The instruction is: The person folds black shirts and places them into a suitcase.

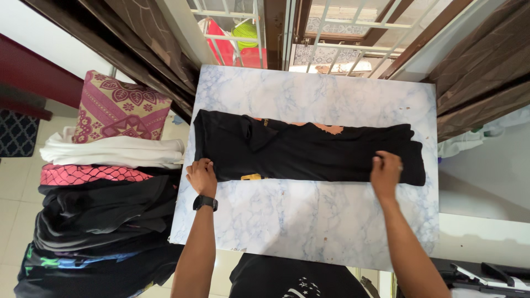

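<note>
A black garment [309,150] lies folded into a long strip across the marble-patterned table [309,221], with orange print showing along its far edge and a yellow bit at its near edge. My left hand [201,175], with a black watch on the wrist, pinches the garment's near left corner. Over near the right end, my right hand [385,171] grips the near edge of the cloth.
Left of the table stands a pile of folded clothes [105,215]: white, pink-patterned and black pieces, with a patterned cushion [118,107] behind. Brown curtains and a barred window lie beyond the table. A white surface [486,182] is at the right.
</note>
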